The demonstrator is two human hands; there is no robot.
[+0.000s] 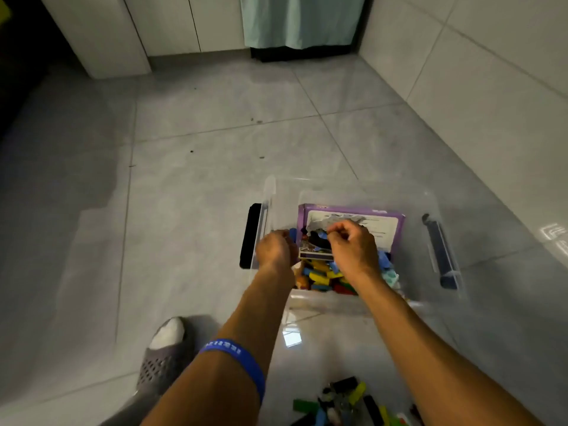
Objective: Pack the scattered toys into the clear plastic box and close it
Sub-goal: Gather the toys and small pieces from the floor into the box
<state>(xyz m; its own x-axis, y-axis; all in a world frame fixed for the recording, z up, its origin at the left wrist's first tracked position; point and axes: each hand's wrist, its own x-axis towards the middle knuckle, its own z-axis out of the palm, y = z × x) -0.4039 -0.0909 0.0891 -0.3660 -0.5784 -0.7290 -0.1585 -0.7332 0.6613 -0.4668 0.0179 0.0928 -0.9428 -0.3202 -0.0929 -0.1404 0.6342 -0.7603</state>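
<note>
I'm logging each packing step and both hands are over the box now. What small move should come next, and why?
Probably let go over the clear plastic box and reach back for the toy pile on the floor. Both the left hand and right hand are curled above the box, which has no lid on.

A single head-worn wide-angle camera looks steeply forward and down from standing height onto the grey tiled floor [190, 186], close over both forearms.

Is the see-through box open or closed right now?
Open. The clear box has no lid on top, and both hands reach down inside it over the colourful blocks.
</note>
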